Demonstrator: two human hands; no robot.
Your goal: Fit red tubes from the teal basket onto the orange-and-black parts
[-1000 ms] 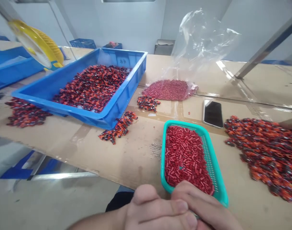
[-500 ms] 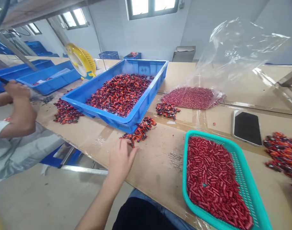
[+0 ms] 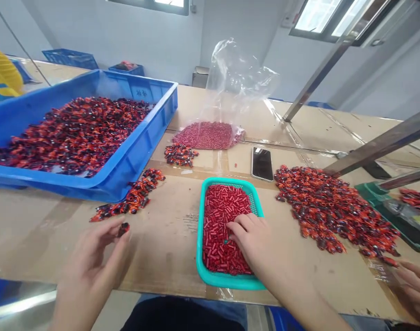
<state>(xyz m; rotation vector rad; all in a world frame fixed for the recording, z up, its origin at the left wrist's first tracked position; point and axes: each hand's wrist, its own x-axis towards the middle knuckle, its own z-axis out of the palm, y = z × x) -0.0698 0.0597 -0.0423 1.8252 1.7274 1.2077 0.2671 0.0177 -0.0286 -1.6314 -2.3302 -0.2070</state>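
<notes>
My left hand (image 3: 96, 257) is over the table, thumb and fingers closed on a small black-and-red piece (image 3: 123, 229). Just beyond it lies a loose row of similar black, red and orange pieces (image 3: 137, 193), beside the corner of the blue crate (image 3: 127, 158). My right hand (image 3: 253, 239) reaches over the teal basket (image 3: 202, 220), its fingertips bent together among short dark red tubes (image 3: 220, 230). Whatever those fingertips pinch is hidden. The basket stands on the cardboard-covered table in front of me.
Another person's hand (image 3: 415, 285) touches the large pile of pieces (image 3: 329, 207) at right. A phone (image 3: 261, 164), a clear bag of pinkish tubes (image 3: 210, 134) and a small pile (image 3: 180, 155) lie behind the basket. Metal posts (image 3: 320, 76) rise at right; a yellow fan (image 3: 3, 71) is far left.
The view has swung right. My left hand has drawn back from the row with a piece between its fingers. My right hand has come into view over the basket.
</notes>
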